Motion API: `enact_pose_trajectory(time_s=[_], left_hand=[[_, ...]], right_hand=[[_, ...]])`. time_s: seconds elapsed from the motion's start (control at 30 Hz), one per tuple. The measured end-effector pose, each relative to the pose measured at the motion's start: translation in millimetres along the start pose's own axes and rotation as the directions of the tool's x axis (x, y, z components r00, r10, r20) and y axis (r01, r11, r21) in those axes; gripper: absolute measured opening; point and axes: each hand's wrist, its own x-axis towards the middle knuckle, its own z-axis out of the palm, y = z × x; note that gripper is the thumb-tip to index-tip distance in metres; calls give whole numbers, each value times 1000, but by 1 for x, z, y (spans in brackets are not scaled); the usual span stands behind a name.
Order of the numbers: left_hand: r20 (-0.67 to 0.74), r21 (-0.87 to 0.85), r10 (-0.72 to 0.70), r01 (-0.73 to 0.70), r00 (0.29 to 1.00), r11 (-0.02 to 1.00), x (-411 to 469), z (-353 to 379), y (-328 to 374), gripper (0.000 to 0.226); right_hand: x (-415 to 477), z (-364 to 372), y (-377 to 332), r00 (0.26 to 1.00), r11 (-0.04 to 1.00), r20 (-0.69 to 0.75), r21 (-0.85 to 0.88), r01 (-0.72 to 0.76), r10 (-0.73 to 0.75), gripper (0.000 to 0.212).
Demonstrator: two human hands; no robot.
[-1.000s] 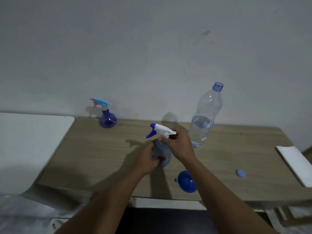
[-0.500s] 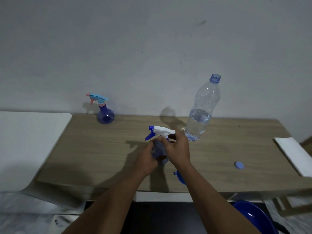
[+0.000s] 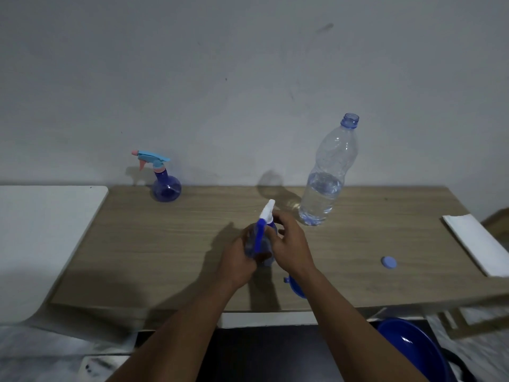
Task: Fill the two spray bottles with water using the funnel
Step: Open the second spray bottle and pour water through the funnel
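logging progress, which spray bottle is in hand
The white-headed spray bottle, gripped by the left hand and right hand; the pink-and-blue-headed spray bottle stands alone by the wall.

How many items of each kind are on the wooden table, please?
Spray bottles: 2
Water bottle: 1
Bottle cap: 1
Funnel: 1
White folded sheet: 1
Total: 6

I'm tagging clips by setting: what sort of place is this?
Probably a plain room at home: a wooden table against a bare wall, a water bottle standing on it.
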Motion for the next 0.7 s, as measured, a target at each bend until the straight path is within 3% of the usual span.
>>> enact_pose_trajectory(time_s=[0.13, 0.23, 0.43, 0.57, 0.7], left_hand=[[2, -75, -10, 10, 1000, 997, -3, 1, 4, 49], [25, -154, -65, 68, 998, 986, -2, 3, 3, 40], [20, -52, -29, 30, 999, 998, -8, 5, 11, 57], [-15, -43, -28, 28, 999, 999, -10, 8, 14, 54], [-17, -33, -58, 57, 998, 998, -14, 9, 17, 61]], right_hand=[[-4, 0, 0, 999, 996, -42, 85, -21, 24, 39], [-1, 2, 1, 999, 997, -43, 72, -27, 31, 25], [-9, -8, 3, 1000, 997, 21, 72, -5, 3, 40], [-2, -12, 6, 999, 998, 38, 65, 3, -6, 22], [-4, -16, 11, 992, 998, 109, 35, 54, -57, 35]])
